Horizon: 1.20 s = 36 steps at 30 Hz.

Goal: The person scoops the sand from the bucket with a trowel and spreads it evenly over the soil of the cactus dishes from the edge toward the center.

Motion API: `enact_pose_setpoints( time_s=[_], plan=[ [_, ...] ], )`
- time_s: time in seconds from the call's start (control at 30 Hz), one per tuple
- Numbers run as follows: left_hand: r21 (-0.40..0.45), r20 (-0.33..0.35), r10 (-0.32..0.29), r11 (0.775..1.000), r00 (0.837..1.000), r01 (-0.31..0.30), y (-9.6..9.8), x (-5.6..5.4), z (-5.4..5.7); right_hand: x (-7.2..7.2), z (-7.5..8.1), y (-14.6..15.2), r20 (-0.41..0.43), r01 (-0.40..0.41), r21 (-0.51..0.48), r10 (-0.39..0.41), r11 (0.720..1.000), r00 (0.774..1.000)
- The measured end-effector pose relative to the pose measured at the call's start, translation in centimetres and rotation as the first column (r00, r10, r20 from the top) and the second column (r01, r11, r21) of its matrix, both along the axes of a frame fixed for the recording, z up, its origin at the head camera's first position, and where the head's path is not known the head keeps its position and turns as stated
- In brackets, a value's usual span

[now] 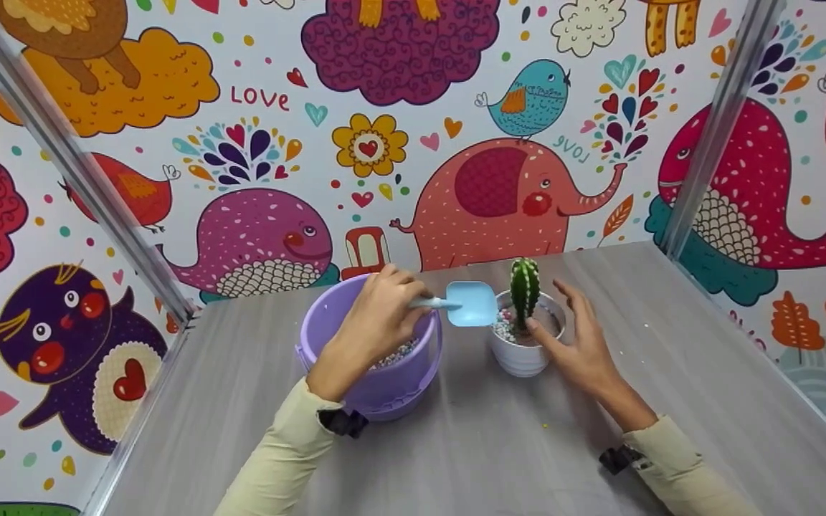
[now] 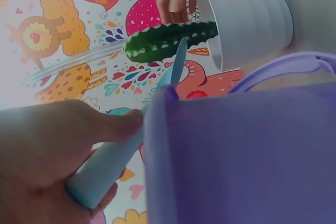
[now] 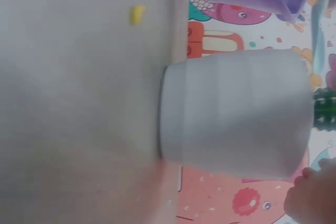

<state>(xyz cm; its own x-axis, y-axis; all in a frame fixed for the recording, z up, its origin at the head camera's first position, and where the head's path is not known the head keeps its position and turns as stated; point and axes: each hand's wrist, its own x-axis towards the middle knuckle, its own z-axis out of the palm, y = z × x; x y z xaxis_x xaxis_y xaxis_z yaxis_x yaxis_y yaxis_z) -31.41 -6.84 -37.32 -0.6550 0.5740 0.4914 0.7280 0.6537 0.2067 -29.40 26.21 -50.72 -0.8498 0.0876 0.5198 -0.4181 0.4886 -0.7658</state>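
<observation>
My left hand (image 1: 382, 308) grips the handle of a light blue toy shovel (image 1: 472, 304) above the rim of a purple bucket (image 1: 393, 401). The shovel's blade reaches out toward a white ribbed pot (image 1: 525, 360). A green cactus (image 1: 525, 290) stands upright in that pot, with small pale pebbles (image 1: 505, 327) on its left side. More pebbles (image 1: 397, 354) lie inside the bucket. My right hand (image 1: 579, 344) is at the pot's right rim, thumb near the cactus base and fingers spread behind. In the left wrist view, the shovel (image 2: 107, 169) overlaps the cactus (image 2: 168, 42).
The grey wood-grain table (image 1: 499, 459) holds the bucket and pot side by side. A small yellow bit (image 1: 546, 426) lies in front of the pot. Cartoon-printed panels (image 1: 370, 72) close off the back and sides, with metal posts (image 1: 714, 136) at the corners.
</observation>
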Motion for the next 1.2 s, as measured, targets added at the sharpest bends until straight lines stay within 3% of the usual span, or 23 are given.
enact_pose_setpoints(
  time_s=[0.2,0.37,0.53,0.77,0.9,1.2],
  plan=[
    [0.060,0.025,0.008,0.998,1.000,-0.010,-1.6,0.0,-0.2,0.9,1.4,-1.1,-0.161,0.014,0.014,-0.012,1.000,0.987],
    [0.091,0.060,0.042,0.995,0.997,-0.047,-3.0,0.1,-0.5,1.8,2.5,-2.2,-0.325,0.000,0.022,0.008,1.000,0.946],
    [0.137,0.054,0.057,0.989,0.997,-0.064,-4.4,0.0,-0.9,2.3,3.3,-3.8,-0.388,-0.077,0.023,0.080,0.997,0.918],
    [0.172,0.067,0.083,0.981,0.994,-0.093,-6.1,0.0,-1.2,2.1,3.6,-5.8,-0.406,-0.221,0.052,0.223,0.974,0.886],
    [0.192,0.088,0.100,0.975,0.991,-0.115,-7.4,-0.1,-1.5,2.0,3.8,-6.8,-0.410,-0.249,0.061,0.252,0.967,0.877],
    [0.211,0.139,0.165,0.959,0.977,-0.192,-10.3,0.4,-2.3,0.8,3.9,-10.2,-0.253,-0.281,0.019,0.276,0.960,0.927]
  ],
)
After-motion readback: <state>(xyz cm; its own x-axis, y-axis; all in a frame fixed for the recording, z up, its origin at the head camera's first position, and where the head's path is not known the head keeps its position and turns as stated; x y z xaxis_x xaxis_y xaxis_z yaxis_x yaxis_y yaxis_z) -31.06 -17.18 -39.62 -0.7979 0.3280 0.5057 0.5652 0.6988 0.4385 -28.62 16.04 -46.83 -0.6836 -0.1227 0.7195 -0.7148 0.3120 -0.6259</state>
